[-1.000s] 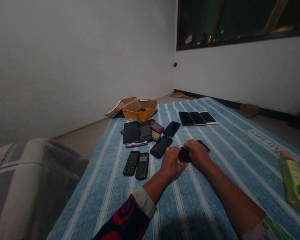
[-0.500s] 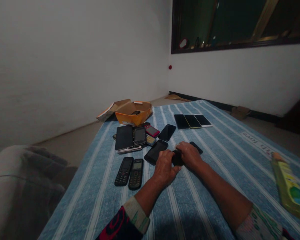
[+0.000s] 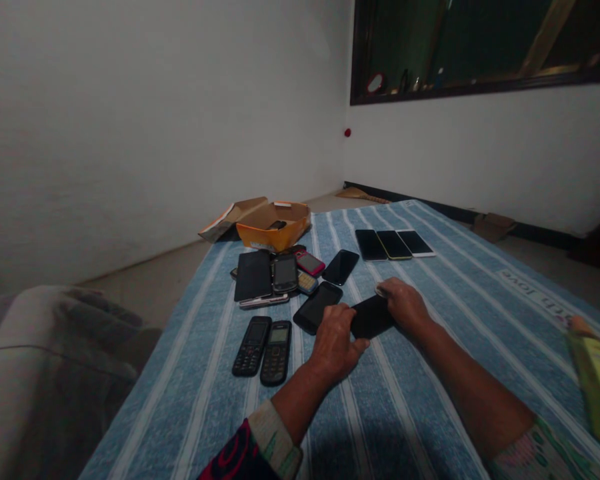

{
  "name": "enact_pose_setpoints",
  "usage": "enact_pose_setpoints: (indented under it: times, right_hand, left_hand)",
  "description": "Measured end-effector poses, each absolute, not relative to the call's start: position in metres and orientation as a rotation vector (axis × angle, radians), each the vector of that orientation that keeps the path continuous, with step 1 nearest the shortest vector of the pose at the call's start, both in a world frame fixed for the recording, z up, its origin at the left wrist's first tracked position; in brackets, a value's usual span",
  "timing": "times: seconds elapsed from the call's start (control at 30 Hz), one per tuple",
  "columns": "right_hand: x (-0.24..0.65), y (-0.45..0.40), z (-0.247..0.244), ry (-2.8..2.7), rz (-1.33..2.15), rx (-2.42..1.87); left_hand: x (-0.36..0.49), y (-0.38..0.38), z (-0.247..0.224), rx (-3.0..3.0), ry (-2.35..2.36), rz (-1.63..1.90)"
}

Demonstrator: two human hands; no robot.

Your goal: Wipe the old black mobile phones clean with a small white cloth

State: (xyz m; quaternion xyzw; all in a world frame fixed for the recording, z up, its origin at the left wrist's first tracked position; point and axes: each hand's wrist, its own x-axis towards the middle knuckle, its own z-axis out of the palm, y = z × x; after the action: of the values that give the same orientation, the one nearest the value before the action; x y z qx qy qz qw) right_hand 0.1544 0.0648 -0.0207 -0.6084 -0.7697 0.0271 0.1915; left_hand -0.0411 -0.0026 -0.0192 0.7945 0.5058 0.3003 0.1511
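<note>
Here's the dark phone [image 3: 373, 317], right between the two hands, low over the striped cloth [image 3: 415, 427]. Its long axis runs left to right, the right end angled slightly farther away. The left hand [image 3: 334, 339] has the left end, fingers bent close, thumb spread along the near side; the right hand [image 3: 406, 307] curls in tight on the far right corner, some fingertips hidden. Neither hand is nearer: both are on it. Just left and beyond the left fingers lies another black phone [image 3: 319, 307], flat and untouched.
</note>
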Motion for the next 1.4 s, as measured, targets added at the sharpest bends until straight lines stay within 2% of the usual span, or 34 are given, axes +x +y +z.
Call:
enact_pose_setpoints:
  times: [0.2,0.47,0.77,1.13,1.4]
  right_hand:
    - [0.154,0.060,-0.018,-2.152,0.021,-1.758]
    - [0.133,0.038,-0.013,-2.301,0.079,-1.543]
    - [0.141,0.040,-0.009,-2.219,0.028,-1.751]
    - [0.148,0.011,-0.006,-2.299,0.024,-1.728]
    - [0.138,0.033,-0.004,-2.252,0.007,-1.788]
  left_hand:
    - [-0.041,-0.003,-0.018,2.276,1.442,0.875]
    - [-0.040,-0.003,-0.019,2.286,1.459,0.889]
    - [-0.039,-0.002,-0.014,2.278,1.490,0.858]
    - [-0.040,0.000,-0.020,2.298,1.475,0.882]
    - [-0.039,-0.001,-0.019,2.294,1.493,0.869]
